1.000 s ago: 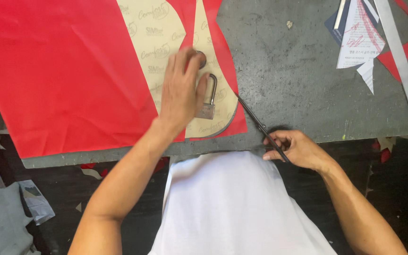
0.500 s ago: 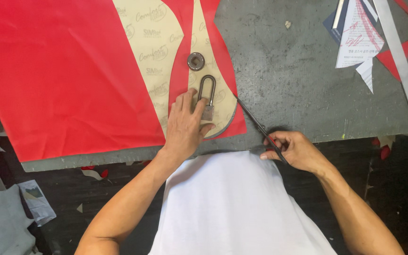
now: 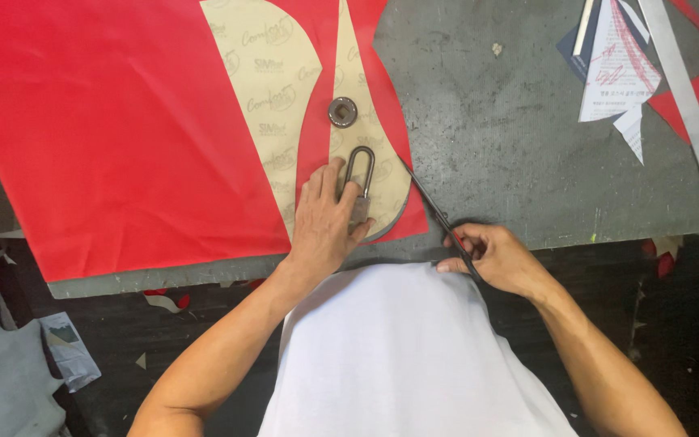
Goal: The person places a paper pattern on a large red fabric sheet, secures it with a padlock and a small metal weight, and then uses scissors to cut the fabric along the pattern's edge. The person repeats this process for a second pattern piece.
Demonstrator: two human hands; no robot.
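A large red sheet (image 3: 115,121) lies on the grey table (image 3: 511,162) with tan paper patterns (image 3: 273,89) on top. My left hand (image 3: 325,222) presses flat on the pattern's lower end, fingers over the body of a big padlock (image 3: 358,182) that weighs it down. A round metal washer (image 3: 342,112) sits on the pattern above the padlock. My right hand (image 3: 495,259) grips black scissors (image 3: 438,214), whose blades reach the red sheet's right edge beside the pattern.
Paper slips, a red scrap and a long grey strip (image 3: 685,101) lie at the table's far right. Red offcuts (image 3: 163,299) litter the dark floor below the table edge. Grey cloth (image 3: 2,372) sits at the lower left.
My left hand slid down the pattern toward me, uncovering the washer and the padlock's shackle. The right hand and scissors barely shifted.
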